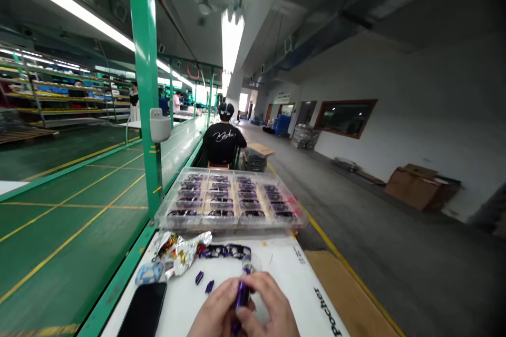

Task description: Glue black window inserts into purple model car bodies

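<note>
Together left hand (pixel 215 309) and right hand (pixel 269 306) pinch a purple piece (pixel 241 295)

Tray (pixel 231 197) behind phone (pixel 144 309) — perhaps touching.

Both hands (pixel 245 310) around a purple piece (pixel 241 295) (perhaps plastic) before a tray (pixel 231 200)

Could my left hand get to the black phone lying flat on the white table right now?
Probably yes. The black phone lies uncovered beside the left hand, with bare white table between, though that hand shares the small purple piece with the right hand.
</note>
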